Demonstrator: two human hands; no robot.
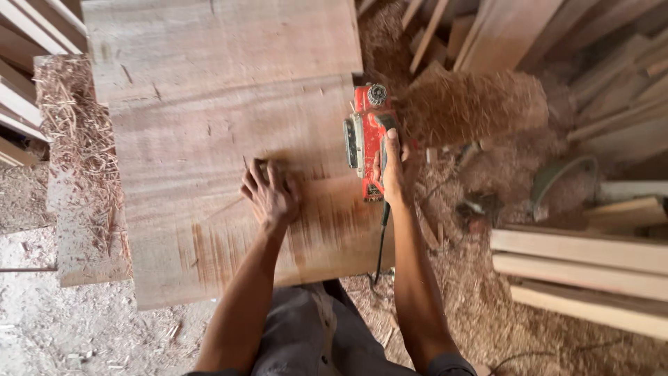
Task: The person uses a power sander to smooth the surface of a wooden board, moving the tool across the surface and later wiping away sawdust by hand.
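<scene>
A wide wooden board (209, 160) fills the middle of the scene, lying flat on the work surface, its grain running from six toward twelve o'clock, with darker streaked marks near the person's end. Beyond it at twelve lies a second board (223, 42), butted against the first. At three to four o'clock a stack of pale planks (584, 271) rests on the sawdust-covered floor. At one o'clock a spray of wood shavings (473, 104) hangs just beside the tool. At nine o'clock a strip of curled shavings (76, 146) lines the board's left edge.

The red electric planer (367, 139) sits on the board's right edge, at about two o'clock from the board's centre, its black cord trailing toward six. The right hand (391, 167) is wrapped around the planer's handle. The left hand (270, 191) lies flat on the board, fingers spread and loose, gripping nothing, just left of the planer.
</scene>
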